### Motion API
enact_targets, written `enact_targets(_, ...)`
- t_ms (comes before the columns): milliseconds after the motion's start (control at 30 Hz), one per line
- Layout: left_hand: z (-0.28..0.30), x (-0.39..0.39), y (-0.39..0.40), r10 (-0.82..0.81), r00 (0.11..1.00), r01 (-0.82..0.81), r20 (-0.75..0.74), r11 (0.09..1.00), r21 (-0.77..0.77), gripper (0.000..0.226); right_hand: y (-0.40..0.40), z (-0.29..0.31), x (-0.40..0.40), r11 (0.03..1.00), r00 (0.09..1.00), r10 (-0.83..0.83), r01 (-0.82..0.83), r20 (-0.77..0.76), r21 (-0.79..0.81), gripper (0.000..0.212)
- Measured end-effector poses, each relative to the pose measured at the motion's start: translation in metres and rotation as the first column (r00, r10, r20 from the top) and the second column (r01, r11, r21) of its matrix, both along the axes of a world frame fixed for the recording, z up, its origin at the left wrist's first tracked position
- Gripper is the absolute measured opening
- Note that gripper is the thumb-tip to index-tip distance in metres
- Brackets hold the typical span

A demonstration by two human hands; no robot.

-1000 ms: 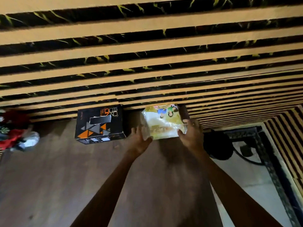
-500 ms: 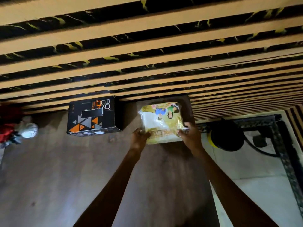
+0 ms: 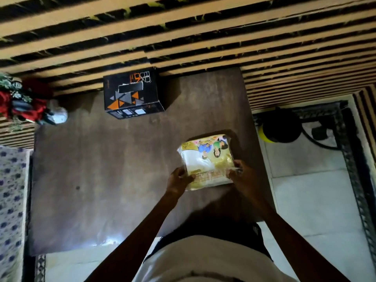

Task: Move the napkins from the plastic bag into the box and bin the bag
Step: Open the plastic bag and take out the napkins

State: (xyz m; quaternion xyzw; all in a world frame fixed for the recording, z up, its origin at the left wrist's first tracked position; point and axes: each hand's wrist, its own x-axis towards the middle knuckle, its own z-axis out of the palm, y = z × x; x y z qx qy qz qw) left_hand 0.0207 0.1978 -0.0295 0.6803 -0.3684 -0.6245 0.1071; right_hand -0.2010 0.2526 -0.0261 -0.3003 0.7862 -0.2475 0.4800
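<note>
Left hand (image 3: 179,181) and right hand (image 3: 242,176) each clamp the napkin bag (image 3: 205,161) at its near corners. Black box (image 3: 132,93) sits well apart, far-left on the table (image 3: 91,169).

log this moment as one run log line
stage: bag not opened | left hand: holds napkin bag near edge | right hand: same | box: far, apart

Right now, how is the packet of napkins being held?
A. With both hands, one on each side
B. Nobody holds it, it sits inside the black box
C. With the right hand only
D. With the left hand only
A: the left hand and the right hand each pinch a near corner of the napkin packet, well apart from the black box.
</note>
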Motion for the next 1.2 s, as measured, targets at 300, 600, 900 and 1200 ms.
enact_targets(300, 0.015, 0.023, 0.01, -0.339, 0.825, 0.553, 0.453, 0.651, -0.52, 0.051, 0.06, 0.008, 0.027, 0.923, 0.631, 0.218, -0.382, -0.745, -0.053, 0.046)
enact_targets(600, 0.013, -0.008, -0.016, -0.634, 0.308, 0.951, 0.709, 0.199, -0.236, 0.073, 0.024, 0.015, 0.049, 0.81, 0.583, 0.57, -0.519, -0.579, 0.274, 0.042)
enact_targets(900, -0.001, -0.016, 0.014, -0.563, 0.334, 0.924, 0.756, 0.352, -0.146, 0.083, 0.012, 0.018, 0.044, 0.884, 0.764, 0.428, -0.466, -0.483, 0.045, 0.025)
enact_targets(1200, 0.027, -0.032, 0.04, -0.69, 0.634, 0.757, 0.349, 0.46, -0.465, 0.023, 0.085, 0.039, 0.004, 0.782, 0.586, 0.385, -0.617, -0.713, -0.085, 0.031)
